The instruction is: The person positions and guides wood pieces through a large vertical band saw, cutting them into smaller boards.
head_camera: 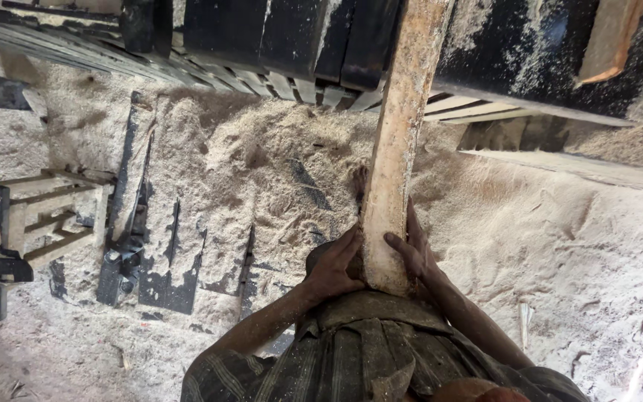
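Observation:
A long rough wooden plank runs from my chest up toward a dark, sawdust-covered machine bed at the top of the view. My left hand grips the plank's near end from the left side. On the plank's right edge my right hand wraps around it, fingers over the front face. The plank's near end rests against my striped shirt.
Thick sawdust covers the ground. A small wooden slatted frame lies at the left. Dark metal pieces stick out of the sawdust. Pale wooden slats lie under the machine, and a long board lies at the right.

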